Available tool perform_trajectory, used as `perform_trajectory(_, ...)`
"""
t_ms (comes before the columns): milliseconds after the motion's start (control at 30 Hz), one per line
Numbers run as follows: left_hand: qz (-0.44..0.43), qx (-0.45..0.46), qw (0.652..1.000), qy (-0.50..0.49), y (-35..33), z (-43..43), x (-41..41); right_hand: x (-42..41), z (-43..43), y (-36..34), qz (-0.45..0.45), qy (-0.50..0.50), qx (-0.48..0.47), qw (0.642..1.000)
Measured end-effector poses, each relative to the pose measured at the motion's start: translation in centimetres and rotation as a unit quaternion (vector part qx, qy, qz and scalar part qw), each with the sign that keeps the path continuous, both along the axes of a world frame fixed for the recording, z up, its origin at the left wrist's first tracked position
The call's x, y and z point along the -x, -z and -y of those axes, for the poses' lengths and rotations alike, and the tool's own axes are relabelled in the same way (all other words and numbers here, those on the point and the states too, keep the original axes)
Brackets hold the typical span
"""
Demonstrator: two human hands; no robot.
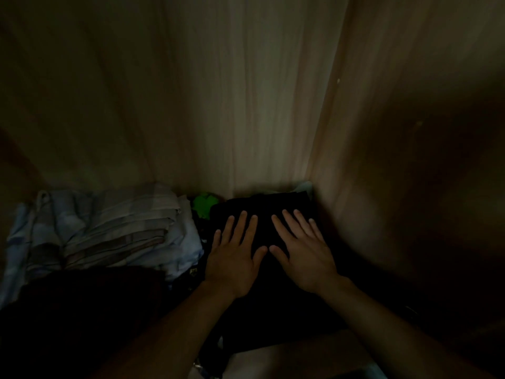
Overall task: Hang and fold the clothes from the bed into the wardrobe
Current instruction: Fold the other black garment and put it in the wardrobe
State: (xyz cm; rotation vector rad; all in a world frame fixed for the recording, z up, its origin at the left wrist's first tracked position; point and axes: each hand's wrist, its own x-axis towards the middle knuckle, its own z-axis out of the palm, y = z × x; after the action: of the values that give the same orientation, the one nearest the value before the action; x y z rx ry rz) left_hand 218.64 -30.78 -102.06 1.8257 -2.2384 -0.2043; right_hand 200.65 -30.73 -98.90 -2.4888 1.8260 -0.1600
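Black folded garment (pixel 262 206) lies in the right corner of a dim wardrobe (pixel 246 105).
The left hand (pixel 235 255) and right hand (pixel 303 253) rest flat on it side by side, grip released, fingers straight. Pale wood-grain panels rise behind. A stack of folded blue and striped cloth (pixel 114 231) sits left, with a bright green item (pixel 203 205) between.

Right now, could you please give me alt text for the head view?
The left hand and right hand lie flat, fingers straight, on a folded black garment in the corner of a dim wooden wardrobe. Folded pale checked cloth is stacked to its left, with something green between them.
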Motion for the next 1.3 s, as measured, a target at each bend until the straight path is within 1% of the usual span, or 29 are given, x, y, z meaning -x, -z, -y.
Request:
perform_trajectory(67, 0.005, -0.008, 1.000, -0.016, -0.5, -0.4, 0.0, -0.1, -1.6, -0.2, -0.005, -0.014, 0.004, 1.000)
perform_trajectory(167, 0.001, 0.015, 1.000, -0.013, -0.7, -1.4, 0.6, 0.1, -3.3, 0.4, 0.001, -0.001, 0.005, 1.000)
perform_trajectory(300, -0.047, 0.054, 0.997, -0.023, 1.0, -3.7, 0.4, 0.3, -3.1, 1.1, 0.011, 0.009, 0.019, 1.000)
perform_trajectory(400, -0.046, 0.052, 0.997, -0.028, 2.4, -4.1, 0.2, 0.3, -3.2, 2.0, 0.013, 0.009, 0.031, 0.999)
perform_trajectory(500, -0.043, 0.036, 0.998, -0.018, 2.2, -2.8, 0.5, 0.5, -2.3, 2.3, 0.026, 0.021, 0.013, 0.999)
perform_trajectory(633, -0.027, -0.015, 0.999, -0.006, 1.0, -1.7, 0.6, 0.9, -1.7, 1.8, 0.049, 0.028, -0.011, 0.998)
perform_trajectory(700, -0.033, -0.043, 0.999, -0.008, 0.1, -2.4, 0.4, 0.8, -2.3, 1.2, 0.044, 0.020, -0.030, 0.998)
perform_trajectory(767, -0.027, -0.078, 0.997, -0.006, -1.1, -3.1, 0.0, 0.8, -3.0, -0.1, 0.033, 0.008, -0.060, 0.998)
perform_trajectory(833, -0.023, -0.109, 0.994, 0.001, -2.6, -3.4, -0.4, 0.8, -3.5, -2.0, 0.045, -0.002, -0.091, 0.995)
perform_trajectory(967, -0.031, -0.148, 0.988, 0.012, -5.2, -4.9, -1.1, 0.7, -5.3, -5.8, 0.162, 0.026, -0.116, 0.980)
perform_trajectory(1067, -0.039, -0.164, 0.986, 0.006, -7.4, -6.1, -1.1, 0.9, -6.6, -8.5, 0.201, 0.047, -0.135, 0.969)
perform_trajectory(1200, -0.081, -0.150, 0.985, -0.025, -13.8, -6.8, -0.9, 1.5, -7.0, -14.6, 0.238, 0.084, -0.106, 0.962)
perform_trajectory(1300, -0.126, -0.139, 0.981, -0.046, -20.5, -7.9, -0.5, 1.3, -7.5, -20.2, 0.235, 0.101, -0.099, 0.962)
